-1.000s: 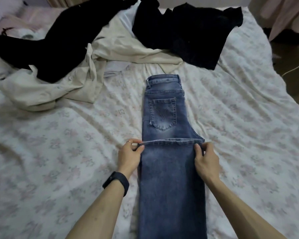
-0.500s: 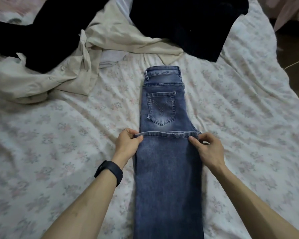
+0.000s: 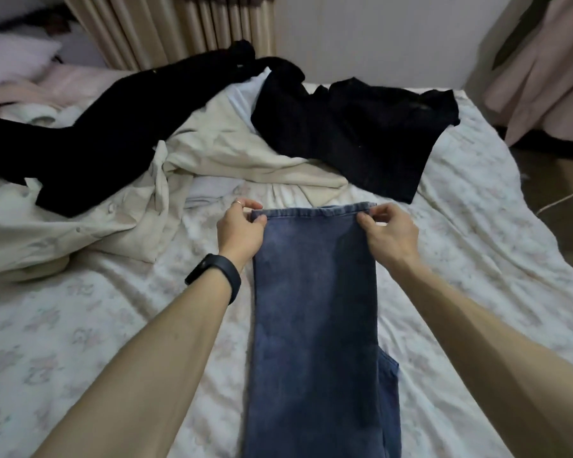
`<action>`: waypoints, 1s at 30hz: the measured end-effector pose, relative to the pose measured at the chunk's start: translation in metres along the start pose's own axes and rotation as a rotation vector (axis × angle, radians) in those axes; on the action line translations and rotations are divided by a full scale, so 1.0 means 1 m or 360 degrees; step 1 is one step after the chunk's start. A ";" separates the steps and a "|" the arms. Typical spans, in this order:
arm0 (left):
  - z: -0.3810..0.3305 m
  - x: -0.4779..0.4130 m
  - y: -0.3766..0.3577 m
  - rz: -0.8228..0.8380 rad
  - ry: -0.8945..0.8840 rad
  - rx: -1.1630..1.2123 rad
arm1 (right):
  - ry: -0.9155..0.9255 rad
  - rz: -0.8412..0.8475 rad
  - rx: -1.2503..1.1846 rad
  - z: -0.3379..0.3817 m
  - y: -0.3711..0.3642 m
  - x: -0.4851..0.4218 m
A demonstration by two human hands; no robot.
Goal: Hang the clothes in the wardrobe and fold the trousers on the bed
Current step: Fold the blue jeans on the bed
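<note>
One wide bed (image 3: pixel 477 259) with a pale flowered cover is taken up at its far side by clothes not yet hung: a long black garment (image 3: pixel 113 143), a cream garment (image 3: pixel 212 150) and a black top (image 3: pixel 361 137). The trousers (image 3: pixel 315 309), blue jeans, are laid lengthwise down the middle of the bed, nearer the person, with the legs doubled over the layer beneath.

The fold is judged to be the step in hand. The hem (image 3: pixel 311 212) is best kept taut and square across, set down in line with the denim below, and then smoothed flat so that no ridge is trapped.

Both forearms (image 3: pixel 166 358) are stretched forward, one at each side of the denim, and a dark wristband (image 3: pixel 214 276) is worn on the left. The left hand (image 3: pixel 240 231) is pinched on the hem's left corner, thumb against curled fingers. The right hand (image 3: pixel 389 231) is pinched likewise on the right corner.
</note>
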State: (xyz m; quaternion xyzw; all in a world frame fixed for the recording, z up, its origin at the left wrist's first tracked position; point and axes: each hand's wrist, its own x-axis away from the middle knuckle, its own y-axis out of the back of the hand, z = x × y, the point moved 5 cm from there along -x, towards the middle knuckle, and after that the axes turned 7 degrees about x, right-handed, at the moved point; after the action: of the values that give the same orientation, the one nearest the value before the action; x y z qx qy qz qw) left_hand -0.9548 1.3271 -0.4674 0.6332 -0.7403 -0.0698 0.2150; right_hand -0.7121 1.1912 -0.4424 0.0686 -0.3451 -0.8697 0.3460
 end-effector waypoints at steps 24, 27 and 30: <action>0.130 0.234 -0.040 0.0619 -0.0576 -0.1456 | 0.0569 0.0246 0.1285 -0.098 -0.065 0.242; 0.172 0.314 -0.017 0.0678 -0.0577 -0.1444 | 0.0542 0.0486 0.1412 -0.152 -0.046 0.310; 0.198 0.344 0.010 0.0548 -0.0464 -0.1480 | 0.0308 0.0526 0.1427 -0.182 -0.018 0.338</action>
State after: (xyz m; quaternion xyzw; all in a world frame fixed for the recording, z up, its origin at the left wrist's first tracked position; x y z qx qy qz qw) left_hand -1.0810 0.9629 -0.5625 0.3233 -0.7468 -0.4425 0.3768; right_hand -0.9112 0.8805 -0.5506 0.2357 -0.6583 -0.5583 0.4465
